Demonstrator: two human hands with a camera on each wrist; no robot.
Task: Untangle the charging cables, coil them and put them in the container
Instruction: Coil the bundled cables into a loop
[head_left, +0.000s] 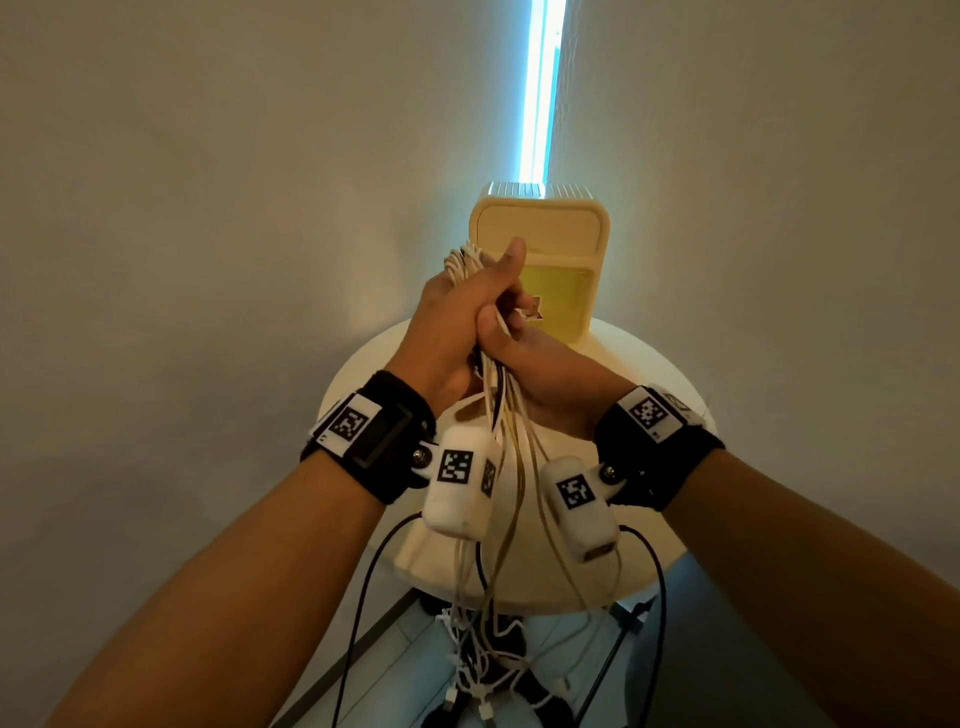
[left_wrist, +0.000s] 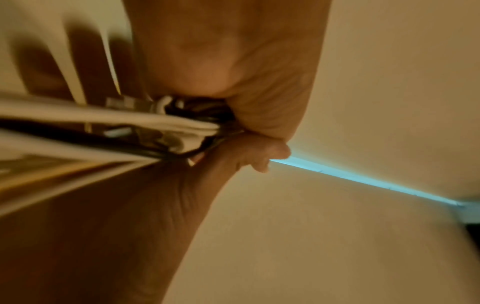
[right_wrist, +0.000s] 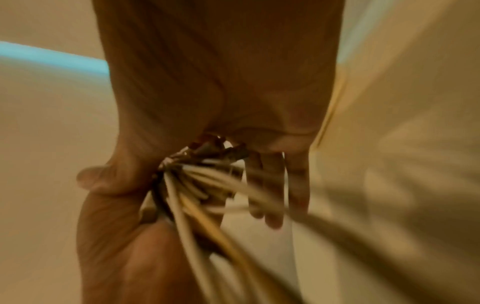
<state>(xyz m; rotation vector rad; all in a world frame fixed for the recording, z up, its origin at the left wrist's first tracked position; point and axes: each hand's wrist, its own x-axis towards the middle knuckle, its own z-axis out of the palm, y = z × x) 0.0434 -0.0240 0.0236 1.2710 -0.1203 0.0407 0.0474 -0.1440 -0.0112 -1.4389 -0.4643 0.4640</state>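
A bundle of white charging cables (head_left: 501, 415) is clasped between both hands above the round white table (head_left: 654, 400). My left hand (head_left: 485, 291) grips the upper part, thumb raised, with a bunch of loops (head_left: 464, 260) sticking out above it. My right hand (head_left: 506, 335) grips the same bundle just below. The loose ends (head_left: 483, 670) hang past the table's front edge toward the floor, still knotted, with plugs at the tips. In the left wrist view the cables (left_wrist: 155, 123) run into the fist. The right wrist view shows cables (right_wrist: 189, 189) fanning out, blurred. The cream container (head_left: 540, 213) stands behind the hands.
The table stands in a wall corner lit by a bright blue strip (head_left: 540, 88). A white blocky object (head_left: 415, 556) lies near the table's front edge. Thin black leads (head_left: 358, 597) hang from the wrist cameras. Tiled floor (head_left: 405, 654) shows below.
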